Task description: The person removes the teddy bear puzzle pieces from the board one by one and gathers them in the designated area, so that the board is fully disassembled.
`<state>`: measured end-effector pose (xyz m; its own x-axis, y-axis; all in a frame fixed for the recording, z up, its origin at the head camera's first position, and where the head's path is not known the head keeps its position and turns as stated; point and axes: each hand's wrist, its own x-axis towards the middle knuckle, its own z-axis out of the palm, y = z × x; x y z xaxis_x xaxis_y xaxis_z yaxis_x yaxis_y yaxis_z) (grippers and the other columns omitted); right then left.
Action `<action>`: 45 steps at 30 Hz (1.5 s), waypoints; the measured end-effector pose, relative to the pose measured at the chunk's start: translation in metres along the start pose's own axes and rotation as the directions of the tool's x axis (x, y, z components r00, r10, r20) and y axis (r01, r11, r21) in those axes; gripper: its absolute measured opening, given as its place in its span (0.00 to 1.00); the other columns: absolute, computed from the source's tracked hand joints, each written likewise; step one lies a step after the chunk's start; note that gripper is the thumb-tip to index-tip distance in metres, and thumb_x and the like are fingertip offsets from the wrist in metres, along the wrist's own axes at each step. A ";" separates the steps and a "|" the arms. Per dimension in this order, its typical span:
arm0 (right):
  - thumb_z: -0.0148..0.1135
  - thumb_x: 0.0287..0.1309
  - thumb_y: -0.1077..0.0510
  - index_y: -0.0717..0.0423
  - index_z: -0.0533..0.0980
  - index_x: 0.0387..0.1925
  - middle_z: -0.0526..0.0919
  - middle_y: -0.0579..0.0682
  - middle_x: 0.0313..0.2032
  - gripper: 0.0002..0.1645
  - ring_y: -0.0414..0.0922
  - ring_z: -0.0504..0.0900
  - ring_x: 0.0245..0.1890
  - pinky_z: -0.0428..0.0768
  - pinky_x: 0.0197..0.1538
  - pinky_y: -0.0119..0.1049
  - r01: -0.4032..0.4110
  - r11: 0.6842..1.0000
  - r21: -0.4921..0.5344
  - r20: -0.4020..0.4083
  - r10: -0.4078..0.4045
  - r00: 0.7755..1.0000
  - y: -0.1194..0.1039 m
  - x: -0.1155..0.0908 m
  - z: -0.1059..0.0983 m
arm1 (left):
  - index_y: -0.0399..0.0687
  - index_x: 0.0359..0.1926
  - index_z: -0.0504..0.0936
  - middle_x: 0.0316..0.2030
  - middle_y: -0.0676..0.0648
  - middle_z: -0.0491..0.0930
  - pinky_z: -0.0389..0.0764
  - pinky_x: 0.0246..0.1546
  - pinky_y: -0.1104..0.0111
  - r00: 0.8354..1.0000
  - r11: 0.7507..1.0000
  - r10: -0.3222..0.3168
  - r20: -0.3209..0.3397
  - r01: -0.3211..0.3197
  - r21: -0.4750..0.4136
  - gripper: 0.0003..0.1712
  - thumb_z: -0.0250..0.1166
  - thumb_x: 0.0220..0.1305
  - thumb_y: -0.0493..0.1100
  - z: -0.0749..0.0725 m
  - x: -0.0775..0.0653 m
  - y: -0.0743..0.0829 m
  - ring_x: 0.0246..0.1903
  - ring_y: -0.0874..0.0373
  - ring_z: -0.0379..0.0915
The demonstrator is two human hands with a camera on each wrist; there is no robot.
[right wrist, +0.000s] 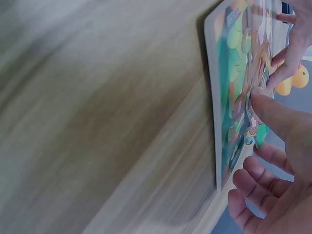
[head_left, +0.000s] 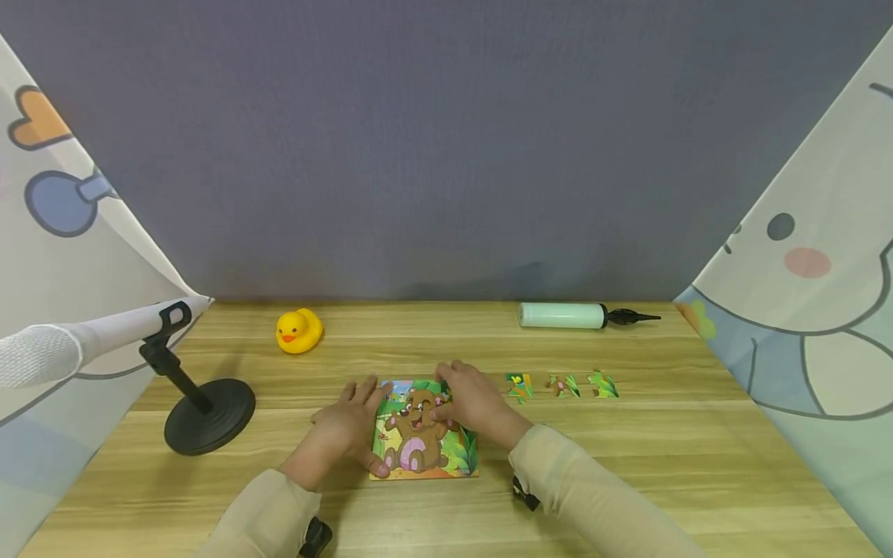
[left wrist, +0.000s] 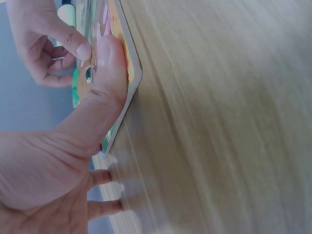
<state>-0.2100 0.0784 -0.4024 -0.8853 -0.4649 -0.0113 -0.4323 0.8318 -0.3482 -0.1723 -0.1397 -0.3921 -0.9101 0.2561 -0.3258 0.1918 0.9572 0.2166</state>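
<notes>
A bear jigsaw puzzle (head_left: 416,446) in a flat tray lies on the table between both hands. My left hand (head_left: 342,425) rests at its left side with fingers spread. The left thumb (left wrist: 111,61) lies on the tray's near left corner, and two fingertips touch the table in the left wrist view. At the upper right of the picture, my right hand (head_left: 477,399) holds a puzzle piece (right wrist: 251,127) between thumb and index finger, low over the puzzle. The other right fingers curl loosely beyond the tray edge. In the head view the right hand hides that corner.
Three loose puzzle pieces, including a green one (head_left: 604,385), lie in a row right of the puzzle. Behind are a yellow rubber duck (head_left: 299,331) and a pale green hand pump (head_left: 563,315). A white microphone (head_left: 91,339) on a black stand (head_left: 209,416) stands at left.
</notes>
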 end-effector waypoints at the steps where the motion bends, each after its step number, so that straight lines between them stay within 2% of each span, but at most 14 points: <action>1: 0.78 0.54 0.46 0.52 0.78 0.53 0.80 0.51 0.44 0.29 0.47 0.80 0.39 0.80 0.35 0.39 -0.001 1.000 -0.009 0.006 0.001 1.000 0.001 0.000 0.000 | 0.43 0.78 0.55 0.77 0.34 0.49 0.71 0.44 0.22 1.000 1.000 0.000 0.000 0.000 0.001 0.77 0.86 0.29 0.61 0.000 0.000 0.000 0.73 0.27 0.47; 3: 0.77 0.54 0.44 0.52 0.78 0.56 0.80 0.52 0.44 0.32 0.47 0.80 0.38 0.80 0.34 0.39 -0.005 1.000 -0.027 0.018 0.005 1.000 0.003 -0.001 0.000 | 0.43 0.78 0.54 0.77 0.34 0.49 0.70 0.44 0.22 1.000 1.000 0.001 0.000 -0.001 0.001 0.77 0.86 0.29 0.61 0.000 0.000 0.000 0.73 0.27 0.47; 6: 0.75 0.56 0.42 0.50 0.79 0.58 0.78 0.51 0.43 0.32 0.43 0.76 0.32 0.75 0.28 0.35 -0.017 0.999 -0.028 0.041 0.018 0.999 0.006 -0.001 0.000 | 0.43 0.78 0.55 0.77 0.34 0.49 0.70 0.44 0.22 1.000 1.000 0.001 0.001 -0.001 -0.001 0.77 0.86 0.29 0.61 -0.001 0.000 0.000 0.73 0.27 0.47; 10: 0.73 0.59 0.41 0.48 0.79 0.57 0.77 0.50 0.42 0.28 0.43 0.74 0.32 0.72 0.25 0.34 -0.005 1.000 -0.029 0.042 0.006 0.999 0.009 -0.001 0.000 | 0.43 0.78 0.55 0.77 0.34 0.49 0.70 0.44 0.22 1.000 1.000 -0.002 0.004 0.002 0.000 0.77 0.86 0.29 0.61 -0.001 -0.001 0.001 0.73 0.27 0.47; 14: 0.71 0.61 0.43 0.49 0.80 0.54 0.78 0.50 0.42 0.24 0.44 0.78 0.35 0.78 0.30 0.36 0.023 0.999 -0.029 0.021 -0.022 1.000 0.011 0.002 0.000 | 0.43 0.78 0.55 0.77 0.33 0.49 0.70 0.44 0.22 1.000 1.000 -0.003 0.000 0.003 -0.002 0.77 0.87 0.29 0.60 -0.001 -0.002 0.001 0.73 0.27 0.47; 20: 0.72 0.62 0.45 0.52 0.81 0.55 0.79 0.52 0.45 0.24 0.47 0.81 0.39 0.83 0.39 0.42 0.030 0.999 -0.040 -0.006 -0.030 1.000 0.013 0.007 -0.001 | 0.43 0.78 0.55 0.77 0.34 0.49 0.70 0.44 0.22 1.000 1.000 -0.004 -0.002 0.004 0.002 0.77 0.86 0.29 0.61 -0.001 -0.002 0.002 0.73 0.27 0.47; 24: 0.72 0.62 0.45 0.51 0.81 0.56 0.79 0.52 0.46 0.25 0.48 0.81 0.41 0.83 0.42 0.44 0.038 0.998 -0.041 0.015 -0.038 0.999 0.016 0.009 -0.002 | 0.43 0.78 0.55 0.77 0.34 0.49 0.70 0.44 0.22 1.000 1.000 -0.001 0.000 0.001 0.005 0.77 0.86 0.29 0.61 0.000 -0.002 0.002 0.73 0.26 0.47; 30: 0.75 0.57 0.43 0.49 0.82 0.58 0.78 0.50 0.49 0.29 0.48 0.82 0.44 0.83 0.46 0.45 0.050 0.998 -0.025 0.052 -0.048 0.997 0.021 0.013 -0.004 | 0.42 0.78 0.55 0.77 0.33 0.49 0.70 0.44 0.22 1.000 1.000 0.002 -0.005 -0.002 -0.002 0.77 0.86 0.29 0.61 0.000 -0.002 0.001 0.73 0.26 0.47; 38: 0.77 0.55 0.43 0.50 0.83 0.56 0.78 0.50 0.46 0.30 0.46 0.81 0.41 0.83 0.47 0.45 0.075 0.997 -0.020 0.055 -0.074 0.996 0.023 0.017 -0.008 | 0.43 0.78 0.55 0.77 0.33 0.49 0.70 0.44 0.22 1.000 1.000 0.005 -0.007 -0.005 -0.008 0.77 0.86 0.29 0.60 -0.001 -0.002 0.002 0.73 0.26 0.47; 45: 0.76 0.55 0.42 0.48 0.82 0.58 0.78 0.47 0.46 0.31 0.45 0.81 0.43 0.82 0.46 0.43 0.051 0.999 -0.009 0.049 -0.050 0.998 0.027 0.017 -0.007 | 0.43 0.78 0.54 0.77 0.33 0.49 0.70 0.44 0.22 1.000 1.000 -0.001 0.005 0.001 0.001 0.76 0.86 0.30 0.61 -0.002 -0.002 0.002 0.73 0.26 0.47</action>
<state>-0.2384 0.0954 -0.4056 -0.8530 -0.5204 -0.0398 -0.4782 0.8098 -0.3399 -0.1709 -0.1384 -0.3895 -0.9085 0.2557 -0.3306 0.1913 0.9577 0.2150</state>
